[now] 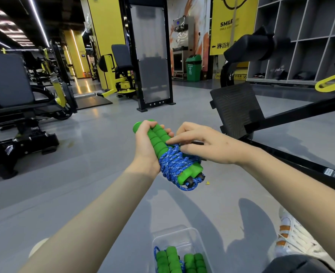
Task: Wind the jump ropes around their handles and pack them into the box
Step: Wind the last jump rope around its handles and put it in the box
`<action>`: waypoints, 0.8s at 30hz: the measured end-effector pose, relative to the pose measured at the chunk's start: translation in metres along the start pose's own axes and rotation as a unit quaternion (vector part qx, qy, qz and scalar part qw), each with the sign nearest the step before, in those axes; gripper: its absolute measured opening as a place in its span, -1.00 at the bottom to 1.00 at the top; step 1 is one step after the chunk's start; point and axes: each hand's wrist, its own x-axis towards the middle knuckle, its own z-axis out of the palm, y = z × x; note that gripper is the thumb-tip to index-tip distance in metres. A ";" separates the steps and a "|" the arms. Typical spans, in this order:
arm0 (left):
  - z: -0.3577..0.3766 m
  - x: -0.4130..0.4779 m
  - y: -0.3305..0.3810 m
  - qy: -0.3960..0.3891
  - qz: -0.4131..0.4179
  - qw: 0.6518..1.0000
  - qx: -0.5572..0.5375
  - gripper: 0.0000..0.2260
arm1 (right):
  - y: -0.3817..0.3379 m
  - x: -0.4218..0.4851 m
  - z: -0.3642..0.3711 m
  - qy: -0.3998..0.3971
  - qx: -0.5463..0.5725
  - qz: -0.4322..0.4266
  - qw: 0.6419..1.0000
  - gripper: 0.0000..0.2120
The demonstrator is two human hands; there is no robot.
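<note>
Gripping hand: the left hand [146, 143] is clenched around the upper half of two green foam handles [159, 137]. The handles lie side by side, tilted with their far ends up-left and their cord ends down-right.
Working hand: the right hand [200, 143] pinches a strand at the top of the winding between thumb and index fingertip. Its other fingers are curled above.
Rope: the blue rope [173, 164], flecked white, is wrapped in many crossing turns around the lower half of both handles. A short loop hangs past the black end caps.
Bundle location: held in mid-air in front of the person, above the grey floor [74, 174] and well apart from the box.
Box: a clear plastic box [184, 232], open-topped, sits on the floor at the lower edge of view.
Box contents: packed jump ropes [171, 259] with green handles in pairs. Some blue cord shows at the left.
Surroundings: a white shoe with orange stripes [294, 237] is near the box on its right. A black footplate [235, 109] of a gym machine stands beyond the right hand. A green bin [193, 67] and grey cubby shelving [300, 36] are in the background.
</note>
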 end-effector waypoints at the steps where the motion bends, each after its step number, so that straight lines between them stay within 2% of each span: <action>1: 0.000 0.000 0.001 0.002 0.001 1.000 -0.004 -0.83 | -0.001 0.000 -0.002 -0.030 0.001 0.013 0.999 -0.57; 3: -0.002 0.002 0.001 0.005 0.006 1.000 -0.005 -0.83 | 0.000 0.000 -0.006 -0.078 -0.028 0.014 0.996 -0.49; 5: -0.003 0.001 0.001 0.003 0.008 1.000 0.005 -0.83 | 0.001 -0.001 -0.007 -0.094 -0.068 0.003 0.993 -0.49; 18: -0.004 -0.003 -0.003 0.038 0.007 0.999 -0.009 -0.81 | -0.003 0.006 0.004 -0.080 -0.004 0.012 0.997 -0.63; 21: -0.001 -0.003 -0.004 0.048 -0.003 0.999 -0.014 -0.81 | -0.002 0.009 0.008 -0.042 0.005 0.013 0.999 -0.68; 24: 0.005 -0.002 -0.007 0.055 -0.011 0.998 -0.018 -0.81 | 0.001 0.009 0.015 0.034 -0.024 -0.008 0.999 -0.58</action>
